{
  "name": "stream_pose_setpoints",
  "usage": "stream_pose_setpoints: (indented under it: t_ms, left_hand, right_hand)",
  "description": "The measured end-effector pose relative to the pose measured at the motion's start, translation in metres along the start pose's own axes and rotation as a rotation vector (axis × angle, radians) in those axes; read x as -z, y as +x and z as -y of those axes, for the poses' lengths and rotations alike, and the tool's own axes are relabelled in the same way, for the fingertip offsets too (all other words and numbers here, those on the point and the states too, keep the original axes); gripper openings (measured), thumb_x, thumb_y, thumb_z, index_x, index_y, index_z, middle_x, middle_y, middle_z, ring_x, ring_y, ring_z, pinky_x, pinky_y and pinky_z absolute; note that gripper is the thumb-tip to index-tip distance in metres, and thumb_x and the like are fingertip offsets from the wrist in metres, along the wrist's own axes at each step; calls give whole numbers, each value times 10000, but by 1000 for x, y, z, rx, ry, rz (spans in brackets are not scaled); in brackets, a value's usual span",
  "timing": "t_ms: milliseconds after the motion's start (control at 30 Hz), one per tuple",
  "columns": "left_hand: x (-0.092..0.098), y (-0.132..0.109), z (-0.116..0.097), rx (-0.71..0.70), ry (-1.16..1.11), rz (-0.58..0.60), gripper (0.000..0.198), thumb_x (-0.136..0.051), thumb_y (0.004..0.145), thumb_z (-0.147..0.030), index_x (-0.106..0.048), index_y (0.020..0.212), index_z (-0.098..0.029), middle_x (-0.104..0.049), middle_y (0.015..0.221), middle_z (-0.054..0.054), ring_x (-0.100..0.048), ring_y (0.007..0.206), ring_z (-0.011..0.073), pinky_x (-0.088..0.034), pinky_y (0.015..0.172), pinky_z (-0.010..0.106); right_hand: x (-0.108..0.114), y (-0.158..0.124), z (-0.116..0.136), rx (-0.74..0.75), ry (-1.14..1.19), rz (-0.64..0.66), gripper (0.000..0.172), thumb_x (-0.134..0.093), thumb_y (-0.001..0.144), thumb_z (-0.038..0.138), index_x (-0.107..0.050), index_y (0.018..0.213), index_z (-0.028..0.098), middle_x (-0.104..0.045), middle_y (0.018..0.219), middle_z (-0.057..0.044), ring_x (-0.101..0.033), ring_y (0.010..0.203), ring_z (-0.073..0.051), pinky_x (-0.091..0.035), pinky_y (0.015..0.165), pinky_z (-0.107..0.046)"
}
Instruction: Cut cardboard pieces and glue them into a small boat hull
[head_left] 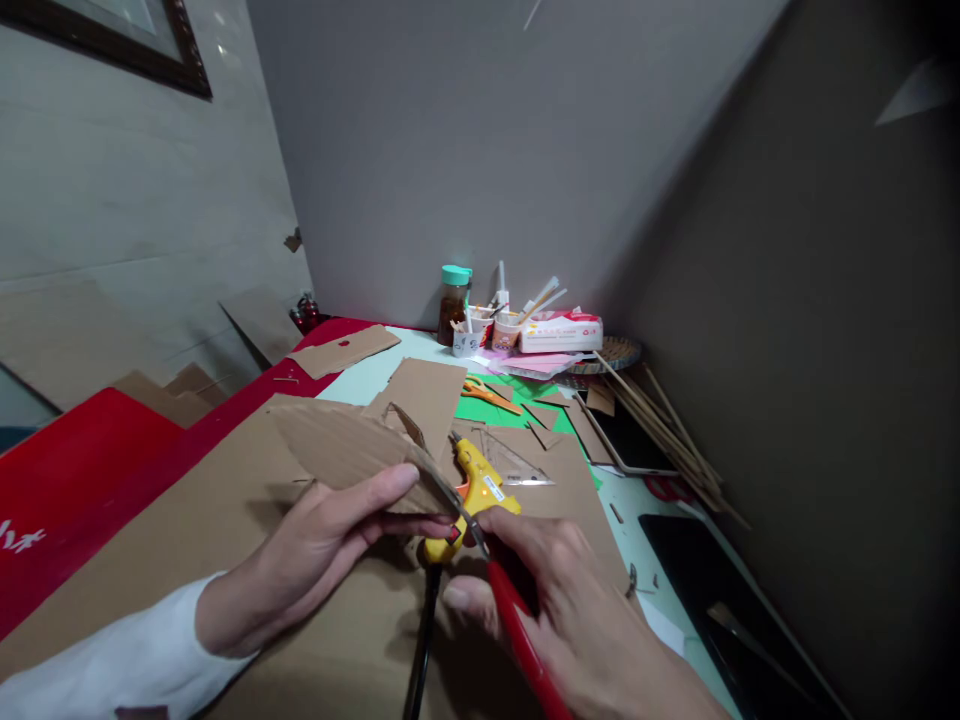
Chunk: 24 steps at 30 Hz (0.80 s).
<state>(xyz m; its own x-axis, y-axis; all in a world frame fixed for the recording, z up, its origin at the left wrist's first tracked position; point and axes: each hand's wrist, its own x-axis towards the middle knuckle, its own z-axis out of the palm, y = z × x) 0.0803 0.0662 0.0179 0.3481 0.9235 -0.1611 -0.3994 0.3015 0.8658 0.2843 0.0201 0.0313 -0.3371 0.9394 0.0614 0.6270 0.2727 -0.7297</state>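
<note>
My left hand (pixel 322 550) pinches a curved, pointed piece of cardboard (pixel 337 445) between thumb and fingers, raised above the table. In my right hand (pixel 577 600) are red-handled scissors (pixel 514 625), their metal blades at the cardboard's right edge. How far the blades are apart cannot be made out. Behind and partly under both hands lies a yellow hot glue gun (pixel 480 475), its black cord running toward me. A small folded cardboard flap (pixel 405 425) shows just beyond the held piece.
Cardboard sheets (pixel 187 540) cover much of the table. Orange scissors (pixel 491 394) and a clear set square (pixel 514 462) lie beyond the glue gun. Farther back stand a teal-lidded bottle (pixel 454 300), paper cups (pixel 506 332) and a tissue pack (pixel 561 332). Wooden sticks (pixel 675 440) lie right.
</note>
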Motion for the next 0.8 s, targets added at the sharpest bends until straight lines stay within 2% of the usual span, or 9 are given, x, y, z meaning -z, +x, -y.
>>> stream_pose_setpoints:
  t_ms: [100, 233, 333, 467, 567, 700, 800]
  left_hand:
    - [-2, -3, 2, 11, 29, 3, 167, -739, 872, -270, -845, 836, -145, -835, 943, 102, -783, 795, 240, -650, 791, 304]
    - [-4, -7, 4, 19, -9, -40, 127, -792, 824, -265, -849, 855, -156, -838, 933, 91, -785, 746, 231, -661, 745, 297]
    - [-5, -7, 4, 18, -27, -55, 121, -801, 814, -257, -849, 829, -146, -839, 862, 86, -790, 756, 238, -660, 762, 293]
    - [-5, -7, 4, 49, 11, -47, 171, -786, 828, -286, -849, 803, -128, -831, 792, 109, -790, 741, 239, -652, 740, 272]
    - [-5, -9, 7, 96, 54, 2, 224, -770, 839, -328, -851, 767, -132, -818, 715, 112, -790, 742, 239, -637, 711, 237]
    - [-6, -13, 13, 98, 72, -10, 194, -793, 814, -364, -859, 809, -181, -830, 764, 73, -790, 762, 232, -626, 778, 246]
    - [-9, -14, 14, 64, 23, -57, 154, -847, 749, -342, -858, 848, -224, -839, 854, 42, -787, 770, 237, -629, 795, 277]
  right_hand:
    - [0, 1, 2, -21, 59, 11, 226, -669, 905, 445, -672, 892, 219, -691, 791, -5, -635, 736, -177, -431, 629, -235]
    - [-5, 1, 0, 5, 48, 5, 236, -605, 942, 361, -583, 762, 210, -556, 652, 45, -492, 591, -117, -337, 550, -220]
    - [-8, 0, -2, 7, 21, -7, 271, -576, 950, 320, -537, 708, 205, -474, 603, 56, -423, 553, -109, -297, 530, -231]
    - [-6, 1, 0, -25, 41, -2, 260, -629, 936, 443, -656, 832, 206, -629, 701, 11, -538, 625, -146, -381, 597, -246]
    - [-4, 2, 3, -65, 53, 3, 297, -713, 868, 502, -669, 843, 210, -686, 745, -7, -594, 652, -171, -415, 606, -257]
    - [-6, 0, 2, -40, 137, 1, 241, -680, 907, 427, -635, 803, 214, -669, 734, 18, -592, 638, -143, -414, 581, -226]
    - [-9, -2, -2, -11, 138, -13, 296, -622, 952, 414, -592, 737, 214, -566, 635, 50, -492, 556, -112, -360, 534, -217]
